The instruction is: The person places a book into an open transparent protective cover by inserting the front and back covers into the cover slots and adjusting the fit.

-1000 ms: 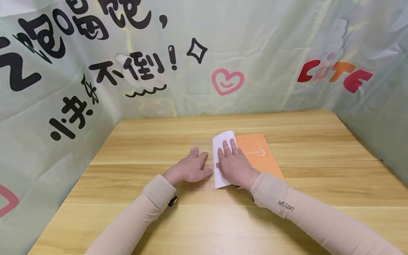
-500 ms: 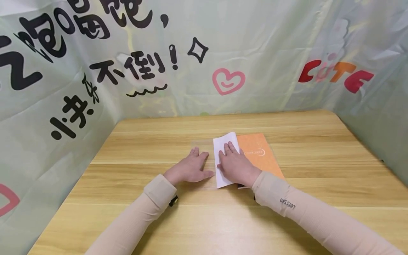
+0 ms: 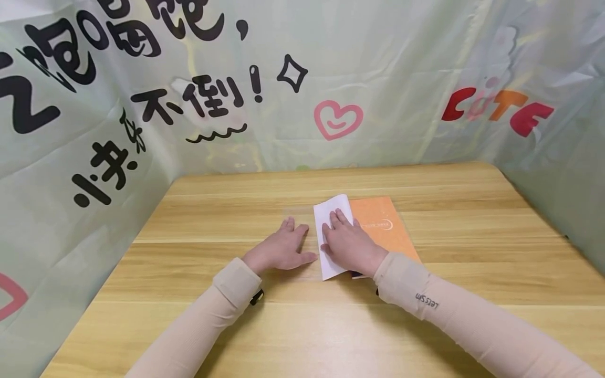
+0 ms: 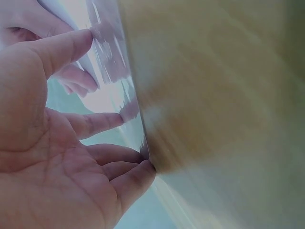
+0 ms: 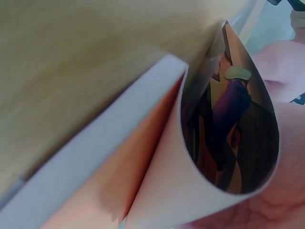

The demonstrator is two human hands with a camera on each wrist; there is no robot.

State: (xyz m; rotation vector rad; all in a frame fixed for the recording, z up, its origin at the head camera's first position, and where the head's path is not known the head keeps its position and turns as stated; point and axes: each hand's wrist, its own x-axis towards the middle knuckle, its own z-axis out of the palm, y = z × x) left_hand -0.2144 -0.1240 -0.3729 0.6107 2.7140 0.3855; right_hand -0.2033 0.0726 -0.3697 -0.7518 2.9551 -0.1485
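A book with an orange page (image 3: 383,210) lies on the table, and a white flap (image 3: 326,210) is bent over its left part. My right hand (image 3: 350,244) presses on this flap with fingers extended. In the right wrist view the flap curves into a loop beside the thick book block (image 5: 95,129), with a dark printed picture (image 5: 257,124) inside. A clear plastic sheet (image 3: 307,274) reaches out to the left from under the flap. My left hand (image 3: 279,249) rests on it, fingers spread; in the left wrist view the fingertips touch the glossy sheet (image 4: 112,47) near its edge.
The wooden table (image 3: 302,336) extends around the book on all sides. A pale cloth backdrop (image 3: 402,68) with printed lettering and a pink heart stands behind and at both sides.
My right hand's fingers have drawn closer together and shifted slightly right on the white flap, whose upper edge now slants. My left hand stays in place.
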